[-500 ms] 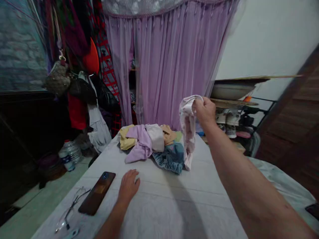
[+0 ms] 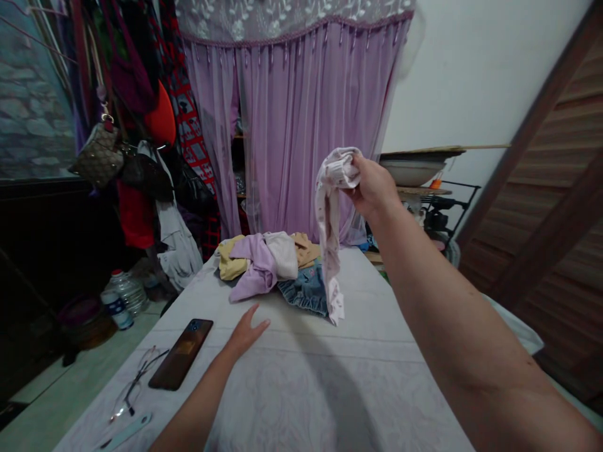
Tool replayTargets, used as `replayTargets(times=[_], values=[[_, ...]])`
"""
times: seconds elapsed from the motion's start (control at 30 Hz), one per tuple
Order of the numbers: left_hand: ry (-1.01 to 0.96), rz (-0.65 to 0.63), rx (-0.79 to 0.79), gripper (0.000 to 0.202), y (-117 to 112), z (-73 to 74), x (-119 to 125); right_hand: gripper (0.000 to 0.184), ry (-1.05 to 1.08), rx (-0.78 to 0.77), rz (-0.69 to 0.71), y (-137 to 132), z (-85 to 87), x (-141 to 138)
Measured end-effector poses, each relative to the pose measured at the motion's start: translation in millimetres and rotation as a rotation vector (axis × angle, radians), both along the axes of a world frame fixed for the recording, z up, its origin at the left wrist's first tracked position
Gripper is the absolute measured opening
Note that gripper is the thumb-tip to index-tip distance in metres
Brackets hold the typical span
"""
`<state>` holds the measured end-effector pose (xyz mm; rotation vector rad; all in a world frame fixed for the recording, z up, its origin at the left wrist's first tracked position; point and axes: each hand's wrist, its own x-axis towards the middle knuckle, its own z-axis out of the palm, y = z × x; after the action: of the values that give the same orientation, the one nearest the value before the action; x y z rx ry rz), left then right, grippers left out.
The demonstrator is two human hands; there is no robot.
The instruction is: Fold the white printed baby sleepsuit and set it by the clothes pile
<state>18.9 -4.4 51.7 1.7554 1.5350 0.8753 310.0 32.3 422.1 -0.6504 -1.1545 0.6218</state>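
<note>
While held, the garment (image 2: 329, 242) hangs vertically.

A sheer lilac curtain (image 2: 301, 125) under a lace valance (image 2: 292, 16) across the back. On the left, a quilted handbag (image 2: 98, 154) and dark hanging clothes before a stone-patterned wall (image 2: 32, 119). On the right, a white wall (image 2: 475, 69), a white basin (image 2: 409, 172) on a shelf, and brown wooden panelling (image 2: 532, 213). Below, a pale tiled floor (image 2: 56, 383). Dim indoor light throughout.

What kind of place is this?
Probably a bedroom in a home: a pile of clothes lies on what looks like a bed with a pale cover, a handbag hangs among garments on the wall, and a lilac curtain hangs behind.
</note>
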Motion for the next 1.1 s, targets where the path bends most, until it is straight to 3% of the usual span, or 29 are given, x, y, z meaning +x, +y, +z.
replayTargets(times=[0.1,0.2,0.27,0.37,0.5,0.63,0.77,0.93,1.1], values=[[-0.075,-0.085,0.031,0.093,-3.2,10.5,30.4,0.026,0.08,0.078,0.045,0.5,13.2,9.1],[-0.019,-0.176,0.104,0.088,-2.0,17.6,59.7,0.021,0.16,0.096,0.06,-3.6,11.1,22.5],[0.122,-0.233,0.158,0.077,0.3,20.4,75.2,0.018,0.198,0.06,0.051,-7.5,-2.6,31.3],[0.378,-0.312,0.215,0.062,4.9,22.3,97.9,0.015,0.28,-0.073,0.013,-9.7,-36.9,41.5],[0.544,-0.416,0.282,0.06,15.2,19.9,139.8,0.008,0.41,-0.274,-0.034,-0.8,-80.2,49.2],[0.604,-0.438,0.286,0.068,34.3,11.9,173.6,0.011,0.415,-0.352,-0.045,14.4,-97.4,54.1],[0.799,-0.518,0.348,0.053,68.0,12.4,161.5,0.012,0.409,-0.339,-0.025,26.9,-97.2,60.5],[0.998,-0.45,0.292,0.046,112.0,27.5,122.1,0.009,0.433,-0.29,-0.021,30.4,-95.0,74.1],[0.944,-0.418,0.313,0.049,133.4,28.1,110.4,0.015,0.361,-0.293,-0.031,21.9,-102.8,89.8]])
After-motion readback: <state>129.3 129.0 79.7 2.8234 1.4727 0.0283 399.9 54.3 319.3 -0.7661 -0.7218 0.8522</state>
